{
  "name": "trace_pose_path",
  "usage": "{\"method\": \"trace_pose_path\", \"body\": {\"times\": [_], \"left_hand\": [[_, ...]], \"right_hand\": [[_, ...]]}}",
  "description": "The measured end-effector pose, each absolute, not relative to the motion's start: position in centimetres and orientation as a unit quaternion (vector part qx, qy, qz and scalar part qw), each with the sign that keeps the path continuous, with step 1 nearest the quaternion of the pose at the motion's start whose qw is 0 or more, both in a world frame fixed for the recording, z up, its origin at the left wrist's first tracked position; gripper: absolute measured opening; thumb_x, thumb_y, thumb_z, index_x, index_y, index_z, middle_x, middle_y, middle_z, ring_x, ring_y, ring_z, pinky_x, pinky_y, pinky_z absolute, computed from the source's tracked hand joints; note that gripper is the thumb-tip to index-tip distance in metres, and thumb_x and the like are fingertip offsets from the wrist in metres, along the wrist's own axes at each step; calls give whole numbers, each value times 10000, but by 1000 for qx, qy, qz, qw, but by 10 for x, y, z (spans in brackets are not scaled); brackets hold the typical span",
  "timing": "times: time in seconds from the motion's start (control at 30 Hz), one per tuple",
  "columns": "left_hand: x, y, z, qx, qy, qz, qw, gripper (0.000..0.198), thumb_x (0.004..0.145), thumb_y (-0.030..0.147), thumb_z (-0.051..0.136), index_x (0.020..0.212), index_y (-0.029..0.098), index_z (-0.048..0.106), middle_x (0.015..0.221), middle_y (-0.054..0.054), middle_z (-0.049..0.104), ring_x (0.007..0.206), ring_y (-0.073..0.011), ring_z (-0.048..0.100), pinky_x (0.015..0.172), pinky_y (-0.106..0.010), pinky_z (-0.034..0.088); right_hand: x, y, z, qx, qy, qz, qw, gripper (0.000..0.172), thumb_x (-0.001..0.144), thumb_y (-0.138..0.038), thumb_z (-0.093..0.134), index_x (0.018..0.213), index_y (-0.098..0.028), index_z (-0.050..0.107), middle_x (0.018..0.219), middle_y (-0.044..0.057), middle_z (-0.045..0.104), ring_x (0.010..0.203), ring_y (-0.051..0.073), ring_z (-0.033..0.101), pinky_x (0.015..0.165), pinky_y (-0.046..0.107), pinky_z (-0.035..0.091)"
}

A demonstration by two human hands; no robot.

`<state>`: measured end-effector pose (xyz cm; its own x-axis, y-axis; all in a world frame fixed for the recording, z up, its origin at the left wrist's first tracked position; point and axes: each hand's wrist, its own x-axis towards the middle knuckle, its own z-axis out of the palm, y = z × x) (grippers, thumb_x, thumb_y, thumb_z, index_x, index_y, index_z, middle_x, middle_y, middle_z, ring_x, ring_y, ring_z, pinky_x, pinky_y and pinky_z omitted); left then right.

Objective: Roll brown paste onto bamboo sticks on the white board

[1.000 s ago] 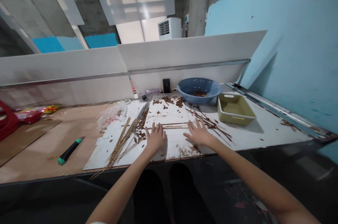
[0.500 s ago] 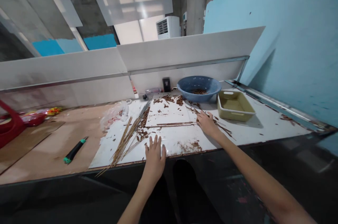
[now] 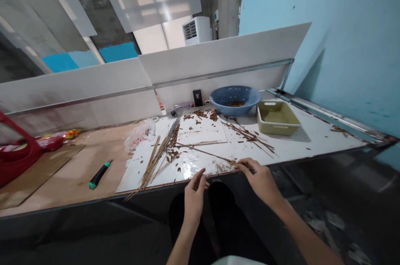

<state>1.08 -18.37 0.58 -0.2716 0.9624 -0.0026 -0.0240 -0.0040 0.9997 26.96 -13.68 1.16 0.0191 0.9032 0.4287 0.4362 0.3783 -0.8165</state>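
My right hand (image 3: 258, 179) is closed in a pinch on the near end of a thin stick (image 3: 204, 150) with a brown coating. The stick slants up and left to the front edge of a white board (image 3: 203, 133) strewn with brown bits. My left hand (image 3: 196, 190) hangs by the table's front edge, fingers half bent and apart, with nothing visible in it. To its left lies a bundle of bare thin sticks (image 3: 153, 163), some poking past the edge. Several brown-coated sticks (image 3: 251, 136) lie loosely right of the board.
A blue basin (image 3: 218, 108) with brown pieces inside stands behind, beside an olive-green tub (image 3: 278, 128). A black-and-green handled tool (image 3: 100, 174) lies on the left, near a crumpled plastic bag (image 3: 136, 138). Upright at the back is a small black box (image 3: 197, 97).
My right hand has drawn back toward the front edge, bringing the brown stick off the board. My left hand has moved slightly right and down, its fingers now more bent.
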Motion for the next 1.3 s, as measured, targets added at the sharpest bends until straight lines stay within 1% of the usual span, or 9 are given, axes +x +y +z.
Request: {"method": "trace_pose_path", "body": {"times": [0.13,0.3,0.43,0.57,0.7,0.83,0.93,1.07,1.3], "left_hand": [[23,-173,21,379,522,606,465,675,819,677,916,1257,165,870,843,-27,734,711,-118,591,741,-262,510],[37,-161,33,327,490,632,502,651,694,639,1003,1089,135,888,765,-12,688,682,-102,545,680,-251,439],[45,-161,30,317,491,638,502,581,654,647,1024,869,135,853,722,-19,692,666,-109,561,667,-254,437],[51,-164,23,327,488,629,509,558,694,643,1014,865,136,855,707,-20,702,669,-112,579,684,-252,457],[50,-164,20,339,481,633,503,544,716,638,1009,873,137,866,708,-24,708,669,-114,588,681,-251,467],[40,-164,23,338,491,643,481,559,713,646,1009,907,136,885,724,-29,715,673,-105,586,669,-240,466],[32,-169,24,356,497,625,485,647,753,663,979,1125,140,899,796,-43,754,682,-102,599,688,-242,489],[20,-186,14,408,503,563,513,841,806,676,928,1457,163,782,869,-62,801,660,-116,606,674,-267,521],[-59,-247,-44,284,616,555,482,992,599,741,991,1345,109,829,865,-98,822,699,-161,671,697,-287,561]], "right_hand": [[259,-167,13,-505,-641,295,496,316,1065,-565,683,1019,-285,820,1040,55,858,985,298,809,972,410,617],[260,-182,15,-493,-666,298,475,290,1100,-499,648,1033,-276,819,1058,63,848,1006,290,801,972,419,624],[263,-181,18,-472,-710,188,488,201,1089,-431,697,1145,-265,795,1110,84,842,1082,317,776,1019,488,629],[258,-172,27,-424,-764,72,481,253,1067,-349,757,1304,-263,759,1191,90,850,1123,335,771,1147,586,570],[254,-166,32,-413,-783,81,459,204,1076,-309,740,1266,-248,778,1109,93,854,1042,315,782,985,503,654],[264,-168,29,-415,-796,120,423,152,1105,-297,685,1191,-249,801,1090,77,863,1031,296,794,982,474,662],[274,-169,24,-406,-806,152,402,219,1128,-264,608,1135,-271,827,1070,52,873,1011,266,808,980,431,666],[289,-164,16,-445,-777,157,417,270,1117,-317,583,1125,-291,852,1072,52,881,1009,278,821,1001,440,662],[350,-131,-2,-600,-664,103,435,358,1018,-558,602,1004,-308,857,996,54,891,917,329,826,887,440,635]]}}
